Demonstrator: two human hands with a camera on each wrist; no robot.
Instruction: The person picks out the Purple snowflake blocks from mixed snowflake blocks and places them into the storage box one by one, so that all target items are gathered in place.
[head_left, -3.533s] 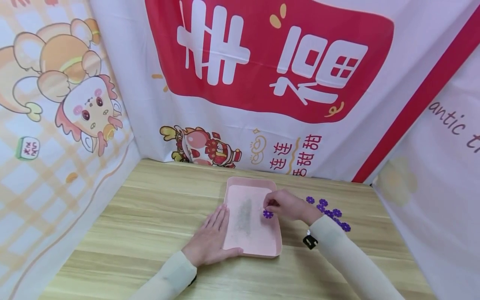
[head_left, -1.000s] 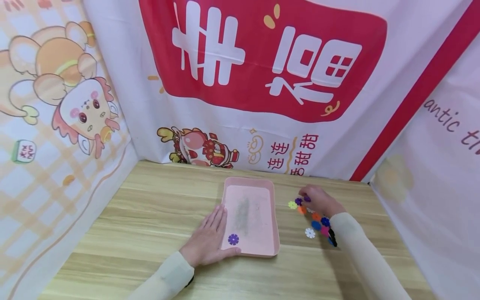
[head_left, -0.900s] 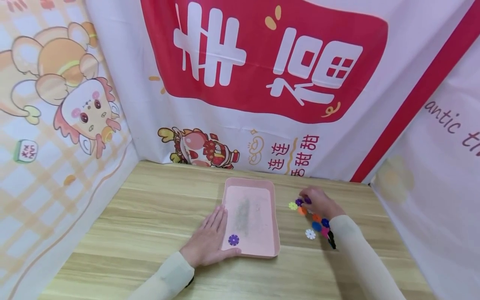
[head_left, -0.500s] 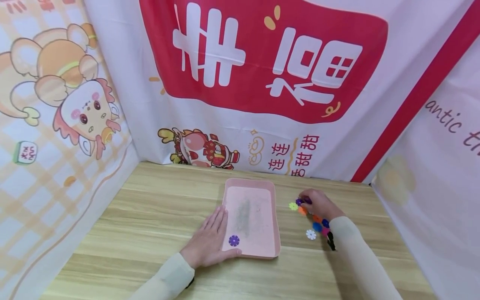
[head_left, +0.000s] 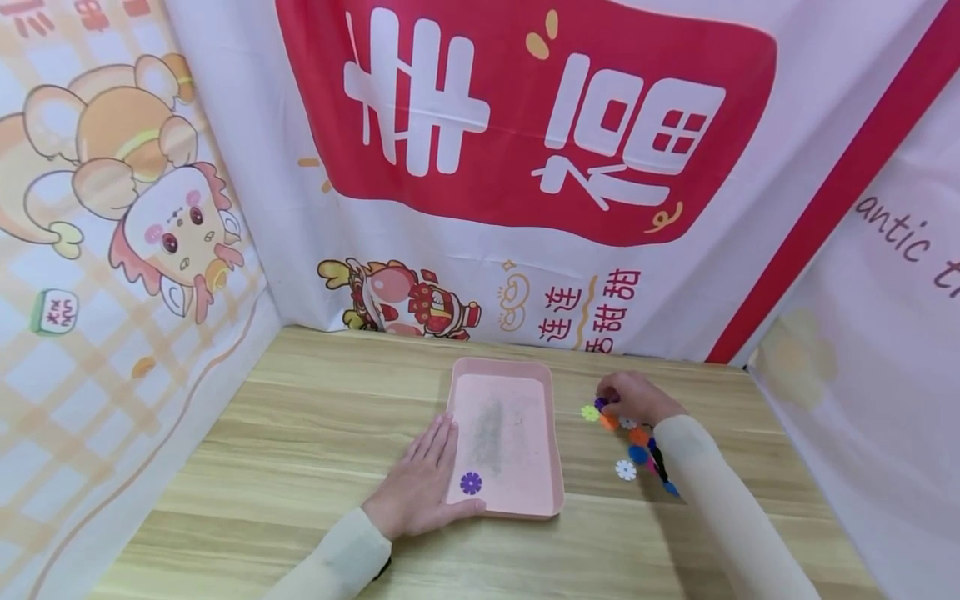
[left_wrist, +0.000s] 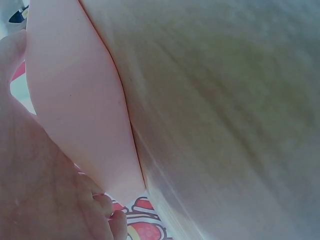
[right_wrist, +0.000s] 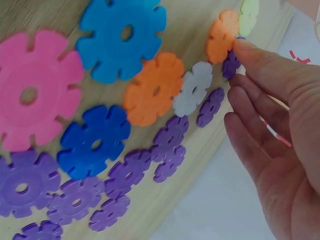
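In the head view my left hand point(head_left: 420, 482) lies with straight fingers along the left wall of a pink tray point(head_left: 557, 467), thumb at its front left corner. The left wrist view shows the palm beside the tray's outer wall point(left_wrist: 80, 95). One purple notched snowflake disc point(head_left: 471, 482) lies in the tray's front left corner. Right of the tray, my right hand point(head_left: 637, 398) pinches another purple snowflake disc point(right_wrist: 231, 65) between thumb and index finger. An orange disc point(right_wrist: 223, 36) and a yellow-green disc point(right_wrist: 248, 17) lie against it. The other right-hand fingers are curled, holding nothing.
More discs are spread below the right hand: pink point(right_wrist: 55, 90), light blue point(right_wrist: 120, 37), dark blue point(right_wrist: 95, 142), grey-white point(right_wrist: 192, 90) and several purple ones point(right_wrist: 127, 174). A white disc point(head_left: 626, 470) lies nearer the front. Printed cloth walls point(head_left: 420, 225) enclose the wooden table point(head_left: 300, 417).
The purple disc that the right hand held over the tray now lies in its front left corner. The right hand has moved right to the loose discs. The left hand has kept its place.
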